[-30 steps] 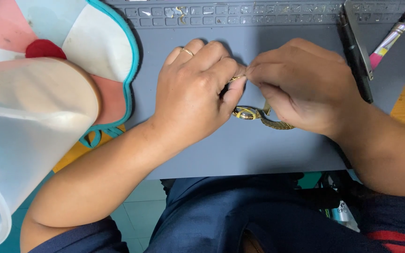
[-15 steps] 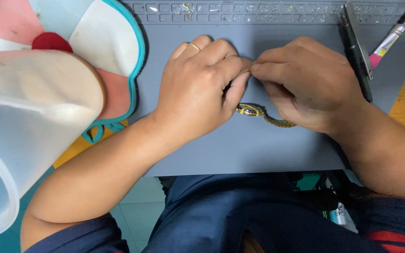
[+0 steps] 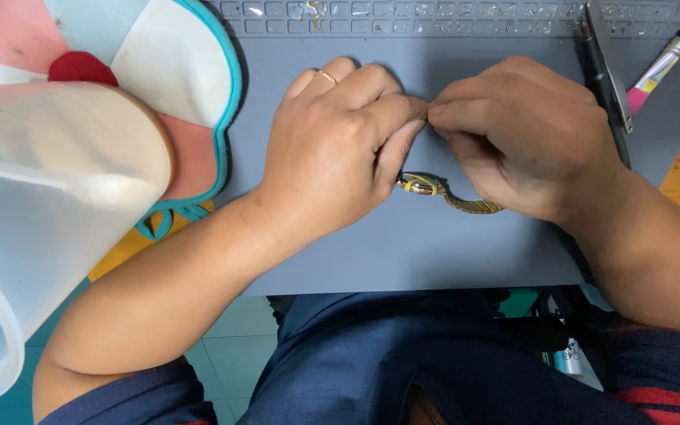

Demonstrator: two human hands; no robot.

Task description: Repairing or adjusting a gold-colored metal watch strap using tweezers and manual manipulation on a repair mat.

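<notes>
Left hand [image 3: 336, 153] curled tight, thumb and forefinger pinched on one end of a gold wristwatch [image 3: 423, 185]; gold ring [image 3: 326, 76] on one finger. Right hand [image 3: 525, 134] curled likewise, fingertips meeting the left at a small gold part, likely the strap end or clasp; exact part too small to tell. Watch hanging between both hands just over the grey work mat [image 3: 434, 244], round case below the left thumb, mesh strap [image 3: 474, 206] trailing right under the right palm.

Handling, as a judgement: light, the strap limp and linked, apt to slip and flop; case stiff, its glass fragile. Best held at the case edges or the strap end, not the dial.

Count: one watch, one ring, two hands.

Outward: one dark tweezers-like tool [image 3: 604, 63] far right on the mat, one brush with a pink handle [image 3: 659, 67] beyond it. Row of small tray compartments [image 3: 434, 9] along the far edge. Left: one translucent plastic container [image 3: 33, 228], very close and blurred, over one teal-rimmed mat in pink, white and pale blue [image 3: 190, 71]. Near: dark blue trousers [image 3: 371, 354].
</notes>
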